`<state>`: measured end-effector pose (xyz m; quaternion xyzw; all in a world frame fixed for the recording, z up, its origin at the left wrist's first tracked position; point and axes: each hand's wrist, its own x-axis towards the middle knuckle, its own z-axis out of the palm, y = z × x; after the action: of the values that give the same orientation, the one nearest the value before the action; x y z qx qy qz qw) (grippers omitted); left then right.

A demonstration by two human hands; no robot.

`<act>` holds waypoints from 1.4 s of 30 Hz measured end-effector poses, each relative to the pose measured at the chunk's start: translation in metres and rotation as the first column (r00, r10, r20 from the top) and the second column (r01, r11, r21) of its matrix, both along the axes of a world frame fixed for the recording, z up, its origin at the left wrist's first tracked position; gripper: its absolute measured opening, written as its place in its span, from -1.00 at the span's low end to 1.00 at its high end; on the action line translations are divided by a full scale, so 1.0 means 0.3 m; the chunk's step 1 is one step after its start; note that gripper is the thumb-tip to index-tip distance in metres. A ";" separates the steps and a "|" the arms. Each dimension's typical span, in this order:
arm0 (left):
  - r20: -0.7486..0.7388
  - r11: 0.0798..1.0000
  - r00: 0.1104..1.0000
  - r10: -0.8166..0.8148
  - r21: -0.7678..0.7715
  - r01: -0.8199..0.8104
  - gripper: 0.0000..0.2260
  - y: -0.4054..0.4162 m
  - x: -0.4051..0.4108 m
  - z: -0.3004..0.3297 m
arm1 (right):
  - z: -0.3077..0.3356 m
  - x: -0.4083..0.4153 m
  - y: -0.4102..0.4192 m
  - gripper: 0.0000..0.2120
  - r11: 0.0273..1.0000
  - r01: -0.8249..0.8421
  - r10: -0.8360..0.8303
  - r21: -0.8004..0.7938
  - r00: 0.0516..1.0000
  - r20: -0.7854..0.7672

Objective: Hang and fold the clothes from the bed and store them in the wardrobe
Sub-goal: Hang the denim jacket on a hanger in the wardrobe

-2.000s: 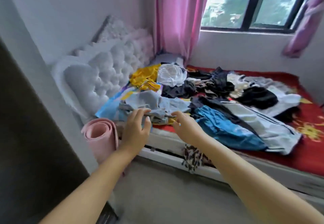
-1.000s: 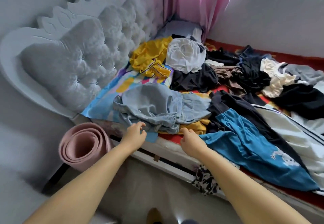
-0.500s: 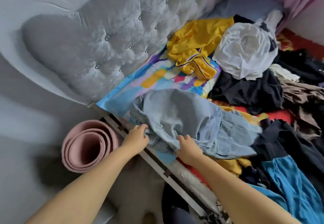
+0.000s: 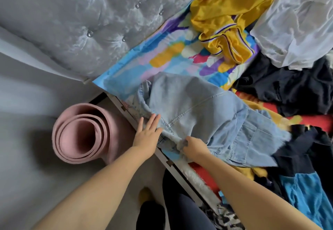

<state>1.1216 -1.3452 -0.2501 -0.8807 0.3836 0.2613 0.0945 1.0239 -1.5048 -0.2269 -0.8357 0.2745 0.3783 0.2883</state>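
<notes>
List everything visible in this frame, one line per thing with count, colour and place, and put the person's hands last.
denim garment: one, light blue, near edge of the bed
yellow garment: one, yellow with striped trim, far side near the headboard
white garment: one, sheer white, top right
black garment: one, black, right of the denim
blue garment: one, bright blue, bottom right
patterned sheet: one, multicoloured on blue, under the clothes
headboard: one, grey tufted, top left
rolled mat: one, pink, on the floor beside the bed
left hand: one, fingers straight, resting on the denim's edge
right hand: one, gripping a bunched fold of denim
</notes>
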 end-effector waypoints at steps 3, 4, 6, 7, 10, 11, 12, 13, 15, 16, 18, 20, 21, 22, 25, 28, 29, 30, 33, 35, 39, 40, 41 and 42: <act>-0.021 0.999 0.999 0.035 -0.039 -0.036 -0.54 -0.014 0.008 0.016 | 0.096 0.045 -0.028 -0.81 0.983 0.107 -0.124 0.150 0.986 0.108; -0.035 0.993 0.998 0.056 -0.098 -0.060 -0.53 -0.021 0.013 0.026 | 0.135 0.055 -0.038 -0.79 0.966 0.151 -0.180 0.208 0.975 0.131; -0.089 0.960 0.991 0.097 -0.254 -0.116 -0.55 -0.031 0.022 0.062 | 0.216 0.060 -0.060 -0.74 0.925 0.227 -0.289 0.305 0.941 0.177; -0.144 0.932 0.984 0.107 -0.331 -0.150 -0.59 -0.030 0.024 0.084 | 0.256 0.054 -0.069 -0.73 0.906 0.249 -0.331 0.342 0.921 0.205; -0.291 0.820 0.946 0.141 -0.501 -0.276 -0.82 -0.016 0.008 0.171 | 0.360 0.018 -0.087 -0.72 0.906 0.204 -0.313 0.370 0.912 0.264; -0.304 0.784 0.940 0.155 -0.541 -0.305 -0.87 -0.004 -0.002 0.205 | 0.393 -0.002 -0.085 -0.75 0.927 0.163 -0.258 0.339 0.931 0.259; -0.304 0.749 0.937 0.171 -0.578 -0.324 -0.90 0.011 -0.015 0.240 | 0.424 -0.023 -0.080 -0.72 0.948 0.117 -0.191 0.295 0.953 0.236; -0.297 0.718 0.937 0.184 -0.611 -0.334 -0.91 0.030 -0.030 0.276 | 0.451 -0.047 -0.074 -0.65 0.967 0.073 -0.124 0.242 0.972 0.201; -0.269 0.676 0.945 0.188 -0.663 -0.323 -0.82 0.094 -0.075 0.359 | 0.507 -0.113 -0.035 -0.56 0.993 0.014 -0.036 0.114 0.980 0.195; -0.253 0.667 0.950 0.181 -0.679 -0.308 -0.78 0.126 -0.094 0.397 | 0.533 -0.142 -0.019 -0.58 0.999 0.019 -0.031 0.050 0.969 0.246; -0.227 0.645 0.959 0.171 -0.710 -0.283 -0.71 0.178 -0.125 0.463 | 0.580 -0.197 0.002 -0.72 0.994 0.098 -0.068 -0.051 0.908 0.414; -0.203 0.651 0.970 0.131 -0.720 -0.239 -0.68 0.246 -0.167 0.536 | 0.634 -0.271 0.050 -0.85 0.975 0.178 -0.069 -0.135 0.814 0.576; -0.196 0.670 0.973 0.122 -0.707 -0.226 -0.67 0.278 -0.184 0.569 | 0.658 -0.308 0.072 -0.88 0.962 0.223 -0.073 -0.157 0.768 0.637; -0.190 0.690 0.975 0.116 -0.691 -0.217 -0.67 0.315 -0.202 0.599 | 0.686 -0.349 0.099 -0.90 0.947 0.272 -0.083 -0.169 0.717 0.692; -0.102 0.707 0.985 0.138 -0.686 -0.170 -0.77 0.416 -0.237 0.665 | 0.788 -0.454 0.168 -0.90 0.885 0.430 -0.093 -0.180 0.541 0.836; -0.039 0.617 0.972 0.233 -0.767 -0.179 -0.82 0.496 -0.283 0.771 | 0.906 -0.536 0.241 -0.84 0.849 0.493 -0.029 -0.190 0.403 0.915; -0.047 0.555 0.963 0.265 -0.809 -0.192 -0.83 0.507 -0.288 0.817 | 0.941 -0.551 0.257 -0.84 0.841 0.507 -0.001 -0.187 0.348 0.938; -0.045 0.487 0.956 0.290 -0.853 -0.187 -0.81 0.516 -0.292 0.868 | 0.974 -0.566 0.272 -0.83 0.830 0.529 0.022 -0.176 0.285 0.958; 0.006 0.272 0.943 0.334 -0.958 -0.090 -0.81 0.530 -0.329 1.051 | 1.090 -0.633 0.305 -0.82 0.792 0.588 0.113 -0.165 0.124 0.986; -0.010 0.131 0.936 0.351 -0.990 -0.060 -0.83 0.545 -0.369 1.160 | 1.157 -0.672 0.310 -0.84 0.790 0.581 0.179 -0.197 0.088 0.980; -0.097 -0.065 0.899 0.427 -0.995 -0.076 -0.95 0.600 -0.468 1.292 | 1.214 -0.709 0.282 -0.84 0.784 0.508 0.201 -0.355 0.333 0.921; -0.110 -0.093 0.889 0.445 -0.993 -0.077 -0.95 0.614 -0.499 1.312 | 1.222 -0.720 0.274 -0.81 0.784 0.487 0.196 -0.384 0.393 0.898; -0.104 -0.100 0.880 0.464 -0.993 -0.064 -0.95 0.630 -0.539 1.328 | 1.237 -0.742 0.270 -0.79 0.782 0.474 0.213 -0.404 0.407 0.888; -0.082 -0.090 0.870 0.487 -0.995 -0.044 -0.96 0.644 -0.577 1.340 | 1.254 -0.763 0.269 -0.76 0.778 0.477 0.240 -0.408 0.375 0.896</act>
<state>0.9486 -1.1520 0.1520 -0.7634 0.2445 -0.2190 -0.5563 0.7951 -1.4242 0.1494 -0.9193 0.2373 -0.2854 0.1311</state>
